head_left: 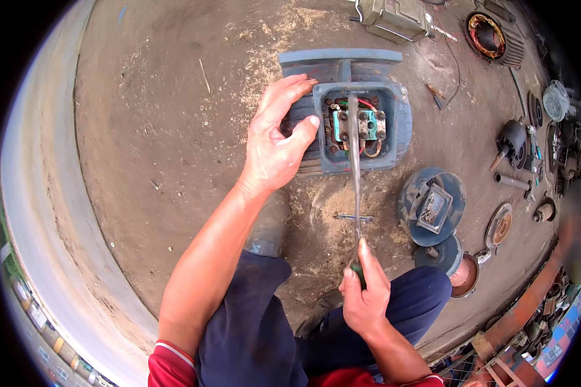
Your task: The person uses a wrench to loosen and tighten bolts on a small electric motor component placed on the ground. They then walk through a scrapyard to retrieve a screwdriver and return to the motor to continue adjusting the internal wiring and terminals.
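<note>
Two hands on the job, motor terminal box (394,122) at upper centre of the frame. Left hand (272,142) is spread, resting on the box's left edge, not clutching anything. Right hand (366,300), lower centre, is wrapped round the long-shafted tool (356,187). Looks like the terminal block (363,126) is being worked on; next move probably wants steady bracing and careful tip placement. Can't tell if the tip's touching.

Long, green-handled steel tool (356,184) over open terminal box (392,138) of blue-grey motor (405,132)
</note>
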